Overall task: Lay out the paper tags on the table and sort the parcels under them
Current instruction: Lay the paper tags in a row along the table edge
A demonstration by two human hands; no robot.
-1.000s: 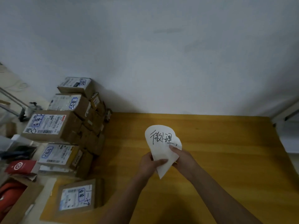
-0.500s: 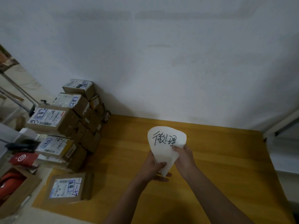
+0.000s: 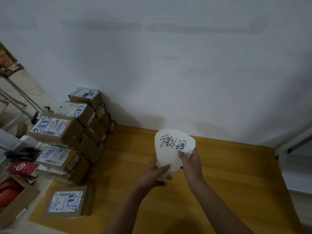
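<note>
So the paper tags (image 3: 172,149) are up off the table (image 3: 228,174), a curled wad with handwriting on the top sheet. My left hand (image 3: 152,173) grips the bottom and my right hand (image 3: 190,164) pinches the right edge. None are laid out yet, far as I can see. The parcels (image 3: 67,132) sit stacked at the table's left end, unsorted, so basically everything's left to do.

We are raising the paper tag (image 3: 168,157) higher above the desk (image 3: 236,174), its rounded top now crossing the desk's far edge, and our left hand (image 3: 150,173) and right hand (image 3: 192,163) are climbing with it.
</note>
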